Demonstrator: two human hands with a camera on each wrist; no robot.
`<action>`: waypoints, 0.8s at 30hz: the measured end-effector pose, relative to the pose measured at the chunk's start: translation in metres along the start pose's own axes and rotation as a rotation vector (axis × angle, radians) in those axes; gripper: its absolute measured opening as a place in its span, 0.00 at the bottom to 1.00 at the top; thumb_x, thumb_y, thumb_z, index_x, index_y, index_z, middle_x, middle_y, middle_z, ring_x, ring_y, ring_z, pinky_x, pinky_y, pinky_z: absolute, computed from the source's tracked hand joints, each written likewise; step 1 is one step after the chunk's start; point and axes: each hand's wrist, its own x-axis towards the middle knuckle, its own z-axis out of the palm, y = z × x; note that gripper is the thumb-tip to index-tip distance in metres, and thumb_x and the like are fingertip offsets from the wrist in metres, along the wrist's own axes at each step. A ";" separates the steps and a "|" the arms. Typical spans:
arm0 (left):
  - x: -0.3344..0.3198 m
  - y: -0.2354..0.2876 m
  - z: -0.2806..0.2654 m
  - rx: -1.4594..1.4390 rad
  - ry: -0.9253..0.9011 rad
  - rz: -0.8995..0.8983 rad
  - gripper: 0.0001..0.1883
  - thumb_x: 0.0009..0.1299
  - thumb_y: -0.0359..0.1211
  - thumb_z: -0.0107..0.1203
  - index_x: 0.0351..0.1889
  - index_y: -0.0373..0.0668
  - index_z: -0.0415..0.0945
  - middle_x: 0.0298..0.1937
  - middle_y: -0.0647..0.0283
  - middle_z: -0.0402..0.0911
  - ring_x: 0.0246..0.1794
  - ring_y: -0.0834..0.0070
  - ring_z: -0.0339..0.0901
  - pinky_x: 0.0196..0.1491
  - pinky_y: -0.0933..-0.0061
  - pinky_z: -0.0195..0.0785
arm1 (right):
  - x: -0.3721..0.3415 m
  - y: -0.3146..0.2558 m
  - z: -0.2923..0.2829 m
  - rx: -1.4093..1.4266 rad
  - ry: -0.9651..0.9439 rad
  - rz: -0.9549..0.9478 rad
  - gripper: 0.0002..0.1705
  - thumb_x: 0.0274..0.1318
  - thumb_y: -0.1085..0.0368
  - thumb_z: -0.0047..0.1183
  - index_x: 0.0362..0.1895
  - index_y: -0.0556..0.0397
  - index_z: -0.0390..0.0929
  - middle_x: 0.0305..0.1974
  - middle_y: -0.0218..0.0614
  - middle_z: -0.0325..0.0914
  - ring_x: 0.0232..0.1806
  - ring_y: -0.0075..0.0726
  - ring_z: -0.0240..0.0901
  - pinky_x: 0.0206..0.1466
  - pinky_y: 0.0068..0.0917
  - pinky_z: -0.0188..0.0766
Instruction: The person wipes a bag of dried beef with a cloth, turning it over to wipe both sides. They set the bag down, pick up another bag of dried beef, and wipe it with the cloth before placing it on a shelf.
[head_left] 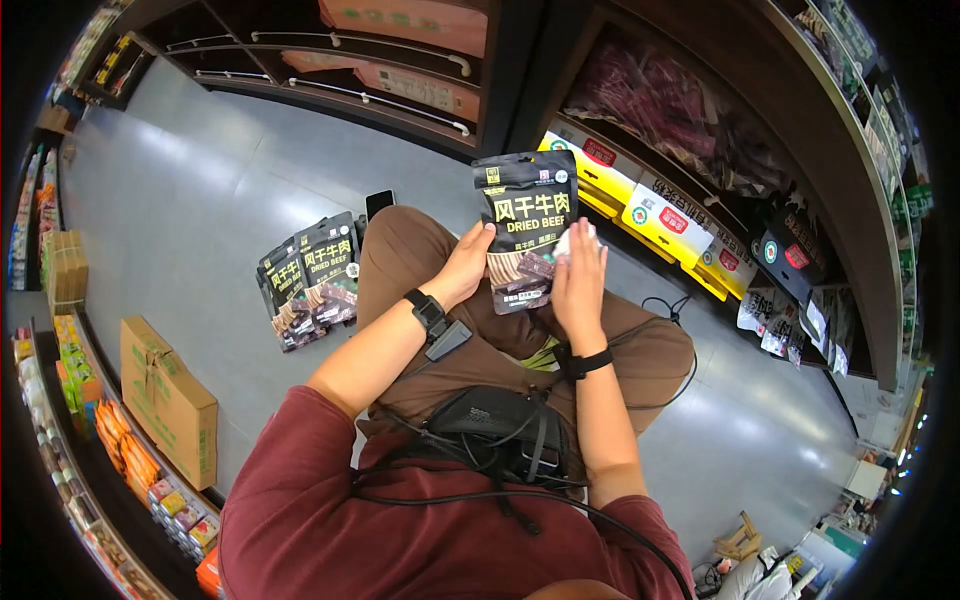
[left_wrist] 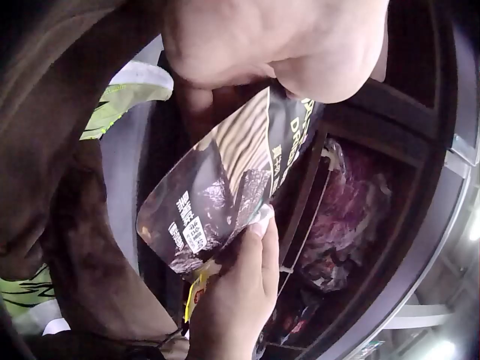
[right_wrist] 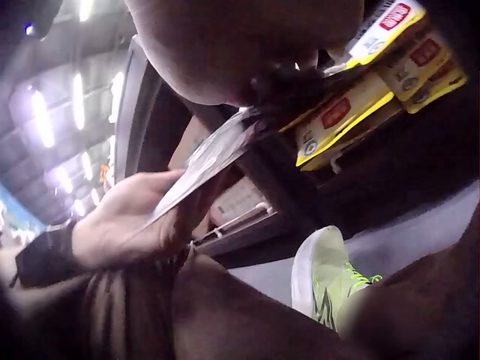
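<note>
A black dried beef bag (head_left: pixel 530 215) is held upright over the lap. My left hand (head_left: pixel 462 268) grips its left edge, thumb on the front and the other fingers hidden behind. At the right edge my right hand (head_left: pixel 580 275) pinches a small white tissue-like piece (head_left: pixel 574 243) against the bag. The left wrist view shows that white piece (left_wrist: pixel 261 219) under the right thumb, beside the bag's lower printed front (left_wrist: pixel 217 195). In the right wrist view the bag (right_wrist: pixel 202 165) is seen nearly edge-on, with the left hand (right_wrist: pixel 124 221) at its far side.
Similar black bags (head_left: pixel 325 270) lie overlapping on the floor at left, near a phone (head_left: pixel 379 203). A cardboard box (head_left: pixel 168 400) stands farther left by stocked shelves. Yellow and white packages (head_left: pixel 665 218) line the dark shelf ahead. Cables (head_left: pixel 440 497) cross the body.
</note>
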 end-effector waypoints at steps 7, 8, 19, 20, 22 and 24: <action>0.007 -0.006 -0.002 -0.041 -0.011 0.100 0.18 0.83 0.38 0.36 0.62 0.39 0.67 0.58 0.60 0.77 0.56 0.73 0.76 0.60 0.71 0.69 | -0.006 -0.019 0.005 0.075 -0.104 -0.166 0.32 0.61 0.70 0.47 0.70 0.59 0.61 0.74 0.49 0.56 0.76 0.56 0.50 0.77 0.56 0.42; 0.005 -0.004 -0.001 -0.050 -0.002 0.056 0.18 0.83 0.38 0.36 0.62 0.39 0.67 0.59 0.60 0.77 0.57 0.73 0.76 0.60 0.71 0.69 | -0.006 -0.029 0.006 0.081 -0.166 -0.235 0.32 0.60 0.70 0.47 0.70 0.58 0.62 0.73 0.49 0.57 0.76 0.57 0.49 0.77 0.56 0.41; 0.005 -0.006 -0.004 -0.004 -0.007 0.015 0.19 0.83 0.39 0.36 0.65 0.41 0.65 0.60 0.61 0.76 0.59 0.71 0.75 0.59 0.64 0.72 | -0.001 0.002 0.003 0.009 -0.023 0.020 0.32 0.66 0.67 0.43 0.72 0.61 0.57 0.75 0.50 0.52 0.78 0.57 0.43 0.78 0.54 0.37; 0.004 -0.006 -0.003 -0.010 -0.004 0.035 0.18 0.83 0.39 0.36 0.64 0.41 0.66 0.60 0.61 0.76 0.59 0.71 0.75 0.60 0.64 0.71 | -0.002 0.007 0.005 0.047 -0.023 0.017 0.32 0.66 0.67 0.42 0.72 0.62 0.57 0.75 0.51 0.52 0.78 0.57 0.44 0.78 0.53 0.38; 0.007 -0.007 -0.003 -0.005 0.032 0.088 0.19 0.83 0.37 0.36 0.64 0.37 0.66 0.59 0.61 0.77 0.57 0.73 0.76 0.61 0.69 0.68 | -0.003 0.006 0.005 0.108 -0.013 -0.022 0.32 0.66 0.67 0.42 0.72 0.62 0.57 0.75 0.53 0.52 0.77 0.59 0.45 0.78 0.53 0.39; 0.006 -0.006 -0.004 -0.044 0.022 0.065 0.19 0.83 0.38 0.36 0.64 0.38 0.66 0.60 0.61 0.77 0.58 0.73 0.76 0.62 0.68 0.69 | -0.006 -0.006 0.006 0.109 -0.040 -0.130 0.31 0.65 0.68 0.43 0.72 0.62 0.57 0.74 0.54 0.53 0.77 0.60 0.46 0.78 0.53 0.40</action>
